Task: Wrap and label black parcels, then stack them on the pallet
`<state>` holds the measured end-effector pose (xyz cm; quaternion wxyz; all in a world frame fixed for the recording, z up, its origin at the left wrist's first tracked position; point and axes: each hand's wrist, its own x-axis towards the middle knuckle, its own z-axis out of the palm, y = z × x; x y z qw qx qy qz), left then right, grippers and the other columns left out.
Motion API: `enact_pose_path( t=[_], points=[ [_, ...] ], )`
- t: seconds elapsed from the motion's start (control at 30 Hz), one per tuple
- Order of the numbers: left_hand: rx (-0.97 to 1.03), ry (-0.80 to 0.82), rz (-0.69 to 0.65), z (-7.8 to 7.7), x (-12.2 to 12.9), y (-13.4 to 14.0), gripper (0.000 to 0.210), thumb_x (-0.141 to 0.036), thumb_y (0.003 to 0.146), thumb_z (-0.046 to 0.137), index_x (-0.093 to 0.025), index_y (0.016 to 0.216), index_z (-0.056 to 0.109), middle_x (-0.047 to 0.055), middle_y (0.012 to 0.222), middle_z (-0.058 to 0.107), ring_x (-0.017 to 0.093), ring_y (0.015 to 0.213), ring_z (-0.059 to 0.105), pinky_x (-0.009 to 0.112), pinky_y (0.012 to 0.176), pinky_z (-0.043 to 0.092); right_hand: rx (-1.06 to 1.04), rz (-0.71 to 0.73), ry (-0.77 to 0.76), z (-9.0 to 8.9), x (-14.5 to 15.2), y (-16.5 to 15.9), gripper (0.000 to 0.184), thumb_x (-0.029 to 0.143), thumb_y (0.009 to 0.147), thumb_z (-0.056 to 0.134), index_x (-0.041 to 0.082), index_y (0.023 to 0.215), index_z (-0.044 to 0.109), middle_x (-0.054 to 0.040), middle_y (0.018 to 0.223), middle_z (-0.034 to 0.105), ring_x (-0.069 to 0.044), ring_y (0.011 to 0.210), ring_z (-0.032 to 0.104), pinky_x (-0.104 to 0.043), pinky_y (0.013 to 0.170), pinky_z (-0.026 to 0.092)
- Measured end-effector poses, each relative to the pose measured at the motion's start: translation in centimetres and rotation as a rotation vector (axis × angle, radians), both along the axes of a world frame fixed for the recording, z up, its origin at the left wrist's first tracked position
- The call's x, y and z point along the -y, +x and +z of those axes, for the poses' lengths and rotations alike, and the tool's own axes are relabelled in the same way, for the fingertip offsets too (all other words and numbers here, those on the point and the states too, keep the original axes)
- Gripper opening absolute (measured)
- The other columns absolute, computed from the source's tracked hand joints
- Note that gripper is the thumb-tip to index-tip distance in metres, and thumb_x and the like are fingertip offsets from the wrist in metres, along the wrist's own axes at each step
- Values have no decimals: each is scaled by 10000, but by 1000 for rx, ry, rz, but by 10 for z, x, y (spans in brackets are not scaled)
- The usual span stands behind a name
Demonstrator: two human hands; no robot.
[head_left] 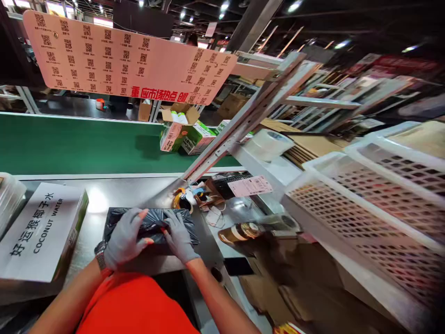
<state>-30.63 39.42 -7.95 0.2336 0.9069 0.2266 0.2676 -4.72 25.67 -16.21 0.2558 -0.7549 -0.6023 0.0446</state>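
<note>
Both grey-gloved hands are pressing on a crinkled black plastic parcel bag (153, 226) lying on the steel worktable (114, 192); the left hand (124, 240) is gripping its near edge; the right hand (180, 236) is clutching its middle; a white cardboard coconut-water box (40, 232) is sitting just left.

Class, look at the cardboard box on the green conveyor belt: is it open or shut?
Open. The cardboard box on the green conveyor belt has its top flaps raised, and white items show inside.
</note>
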Motion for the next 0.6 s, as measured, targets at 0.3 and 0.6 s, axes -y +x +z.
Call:
enact_pose_path(
  t=[0.3, 0.6],
  points=[
    [-272, -74, 261, -33, -21, -32, 1438, -635, 692, 1012, -110, 1820, 290, 314, 1843, 398, 546, 1745, 309, 734, 1420, 280, 97, 219, -159, 27, -7, 5, 434, 38, 987, 534, 74, 1368, 738, -254, 1779, 520, -451, 1700, 448, -757, 1387, 401],
    [-539, 120, 164, -29, 6, 22, 626, -32, 935, 544, -116, 1530, 718, 145, 1781, 572, 369, 1704, 469, 613, 1468, 285, 1, 522, -224, 51, -19, 21, 370, 98, 974, 583, 47, 1316, 716, -294, 1786, 482, -444, 1748, 348, -706, 1464, 238]
  ],
)
